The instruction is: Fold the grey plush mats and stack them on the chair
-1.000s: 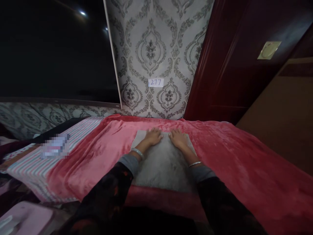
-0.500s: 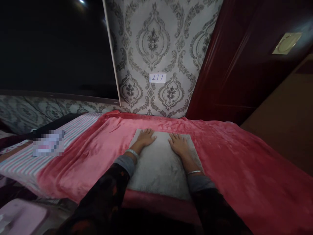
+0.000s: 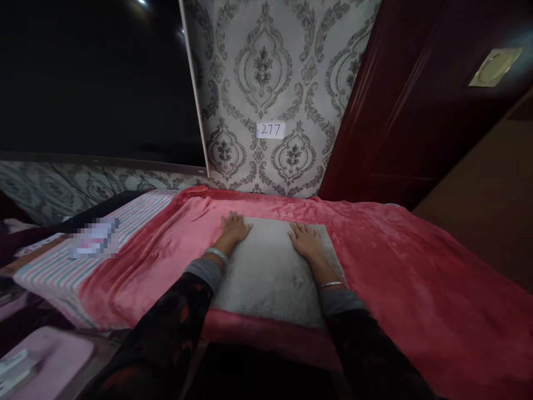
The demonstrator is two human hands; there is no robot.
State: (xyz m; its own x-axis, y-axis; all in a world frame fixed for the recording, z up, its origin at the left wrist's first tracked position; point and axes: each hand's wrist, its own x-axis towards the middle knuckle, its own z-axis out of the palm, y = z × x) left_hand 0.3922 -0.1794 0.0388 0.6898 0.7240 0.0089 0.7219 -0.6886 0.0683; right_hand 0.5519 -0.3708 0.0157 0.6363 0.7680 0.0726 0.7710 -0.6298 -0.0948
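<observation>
A grey, soft-looking cloth (image 3: 270, 266) lies flat on a red plush blanket (image 3: 400, 278). My left hand (image 3: 235, 226) rests at the cloth's far left corner, palm down with fingers apart, partly over the blanket. Near the far right corner, my right hand (image 3: 306, 240) lies flat on the cloth, its fingers stretched out. Neither hand grips anything. Both forearms reach in from the near side, and the right one covers part of the cloth's right edge.
Left of the blanket is a striped cloth (image 3: 137, 219) with a blurred-out item on it. A pink surface (image 3: 58, 355) stands at the lower left. Behind are a large dark screen (image 3: 95, 78), patterned wallpaper with a paper label (image 3: 270, 130), and a dark red panel (image 3: 400, 100).
My left hand has slid left and slightly away, to the cloth's left corner. The right hand stays in nearly the same spot on the cloth. The view has shifted slightly.
</observation>
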